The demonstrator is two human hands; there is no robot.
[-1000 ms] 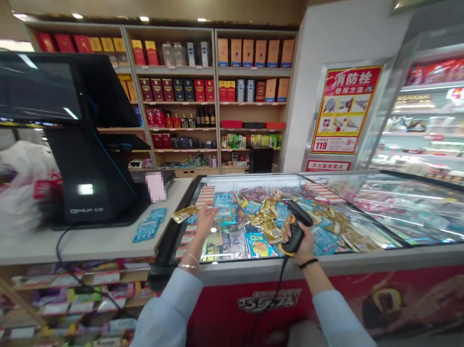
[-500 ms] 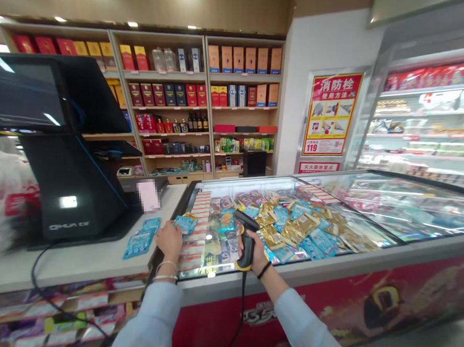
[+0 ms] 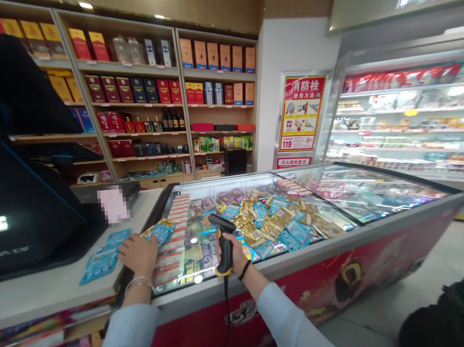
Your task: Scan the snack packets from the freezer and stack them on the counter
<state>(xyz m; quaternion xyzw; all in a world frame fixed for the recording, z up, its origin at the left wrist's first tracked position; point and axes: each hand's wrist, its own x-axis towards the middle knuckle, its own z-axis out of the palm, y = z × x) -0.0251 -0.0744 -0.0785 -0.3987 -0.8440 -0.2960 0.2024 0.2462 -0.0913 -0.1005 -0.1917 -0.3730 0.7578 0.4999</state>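
Observation:
My right hand (image 3: 233, 252) is wrapped round a black and yellow barcode scanner (image 3: 225, 247), its head tilted over the freezer glass and its cable hanging down. My left hand (image 3: 138, 255) is at the counter's right edge, fingers bent, with blue and gold ice cream packets (image 3: 160, 231) at its thumb side; the fingertips are partly hidden. Left of that hand, blue ice cream packets (image 3: 103, 259) lie on the white counter (image 3: 62, 296). A pile of gold and blue ice cream packets (image 3: 274, 223) is on the glass top of the chest freezer (image 3: 257, 274).
A black checkout terminal (image 3: 29, 196) stands on the counter at the left. Shelves of boxed bottles (image 3: 140, 90) line the back wall. A lit display fridge (image 3: 389, 117) is at the right. Something dark (image 3: 453, 312) occupies the lower right corner.
The view has turned right, so the terminal and shelves sit further left. My left hand and the packets beside it have drawn left, closer to the counter. The scanner stays in my right hand.

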